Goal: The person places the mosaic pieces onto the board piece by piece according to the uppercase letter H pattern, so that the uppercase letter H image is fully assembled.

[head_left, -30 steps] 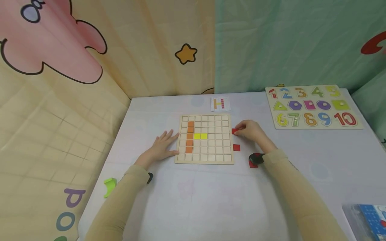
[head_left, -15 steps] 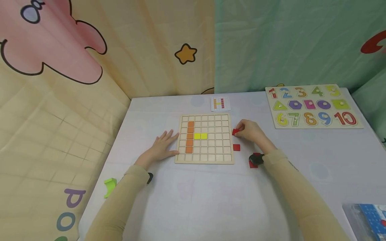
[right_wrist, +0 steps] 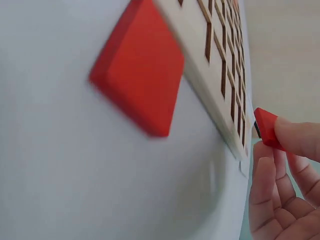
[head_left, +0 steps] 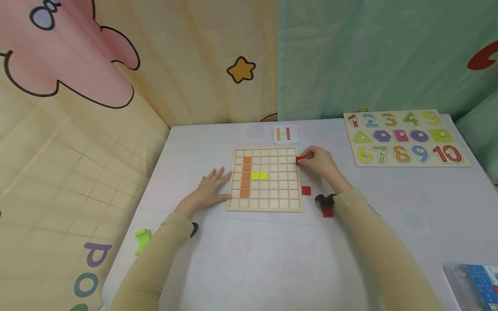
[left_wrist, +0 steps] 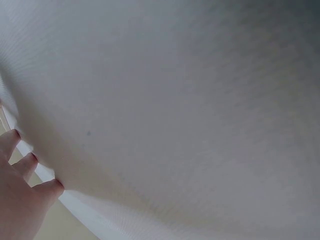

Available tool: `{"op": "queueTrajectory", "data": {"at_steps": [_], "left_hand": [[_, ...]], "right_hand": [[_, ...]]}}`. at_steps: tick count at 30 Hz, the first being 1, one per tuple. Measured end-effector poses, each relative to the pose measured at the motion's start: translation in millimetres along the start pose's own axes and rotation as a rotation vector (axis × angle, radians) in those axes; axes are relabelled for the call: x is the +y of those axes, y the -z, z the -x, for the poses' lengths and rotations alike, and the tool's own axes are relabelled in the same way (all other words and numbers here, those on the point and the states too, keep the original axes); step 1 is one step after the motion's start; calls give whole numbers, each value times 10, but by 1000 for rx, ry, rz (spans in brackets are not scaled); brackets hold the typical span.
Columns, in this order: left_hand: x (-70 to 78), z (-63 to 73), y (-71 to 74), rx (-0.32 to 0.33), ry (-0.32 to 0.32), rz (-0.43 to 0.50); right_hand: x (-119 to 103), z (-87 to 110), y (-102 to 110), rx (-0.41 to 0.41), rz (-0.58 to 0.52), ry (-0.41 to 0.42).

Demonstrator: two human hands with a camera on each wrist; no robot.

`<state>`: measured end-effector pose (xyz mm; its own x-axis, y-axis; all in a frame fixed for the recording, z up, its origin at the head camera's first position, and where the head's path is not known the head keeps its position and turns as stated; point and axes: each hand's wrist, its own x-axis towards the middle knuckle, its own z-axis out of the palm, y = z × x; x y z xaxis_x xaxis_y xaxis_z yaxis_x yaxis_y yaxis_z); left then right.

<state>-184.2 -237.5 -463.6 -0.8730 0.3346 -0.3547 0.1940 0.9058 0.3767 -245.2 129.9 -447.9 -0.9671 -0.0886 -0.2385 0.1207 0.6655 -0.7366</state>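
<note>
A wooden grid board (head_left: 264, 204) lies in the middle of the table. Its cells hold a column of orange square tiles (head_left: 246, 175) and two yellow square tiles (head_left: 260, 176) side by side. My left hand (head_left: 206, 192) rests at the board's left edge, fingers spread, thumb and fingertips right at the frame. Thumb and fingers of my right hand (head_left: 317, 160) pinch a red square tile (right_wrist: 267, 126) at the board's upper right edge; in the right wrist view it is raised off the table. Another red tile (right_wrist: 142, 70) lies beside the board's right side.
One more red tile (head_left: 327, 212) lies partly under the right wrist's black camera (head_left: 324, 201). A small pattern card (head_left: 285, 134) sits behind the board. At the back right is a number puzzle (head_left: 406, 138). A green piece (head_left: 143, 241) lies by the left forearm, a blue-and-white packet (head_left: 480, 283) front right.
My right hand has moved up and slightly left with the red tile, from beside the board to its upper right edge. The left hand stays in place.
</note>
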Motion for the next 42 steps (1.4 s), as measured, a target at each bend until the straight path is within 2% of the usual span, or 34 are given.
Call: {"op": "queueTrajectory", "data": {"at_steps": [7,16,24,31,42], "left_hand": [[0,0,1,2,8,3],[21,20,-13,0,8,1],[11,4,-29,11,12,-6],[5,-7,-23,10,17,-22],[25,5,-9,5,20,-19]], "right_hand": [[-195,-146,-150,9,-95,-3],[-415,-248,-373,-51,-171,4],[-476,-298,-476,-51,-138,27],[-443,-349,-532,-54,-56,34],[-455,-351,-582,-28,-32,30]]}}
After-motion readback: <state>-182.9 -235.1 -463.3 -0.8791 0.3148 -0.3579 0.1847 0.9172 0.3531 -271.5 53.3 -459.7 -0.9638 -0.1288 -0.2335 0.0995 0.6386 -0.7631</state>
